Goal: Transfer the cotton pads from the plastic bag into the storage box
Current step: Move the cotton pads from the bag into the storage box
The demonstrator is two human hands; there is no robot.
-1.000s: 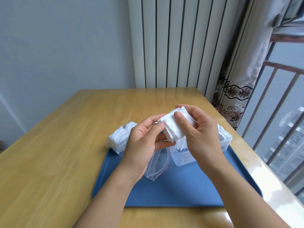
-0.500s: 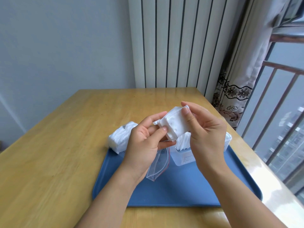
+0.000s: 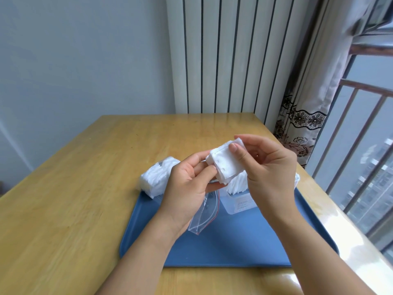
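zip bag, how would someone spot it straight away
On the blue tray, look under the left hand. The zip bag hangs there, clear and emptied, with a red seal line, unlike the bag of cotton pads at the tray's far left corner.

The table [image 3: 89, 188] is yellow wood, smooth and a bit shiny, with thin grain lines. On it sits a blue plastic tray [image 3: 234, 248], smooth and not shiny. The cotton pads [image 3: 226, 167] look soft and fluffy, with tiny dimples pressed in. The plastic bag [image 3: 205, 213] is thin, clear and crinkly (it has a red strip along its edge). The storage box [image 3: 240, 204] is cloudy see-through plastic. The curtain [image 3: 314, 99] is cloth with lacy flowers. The window rail [image 3: 372, 48] looks like dull metal.
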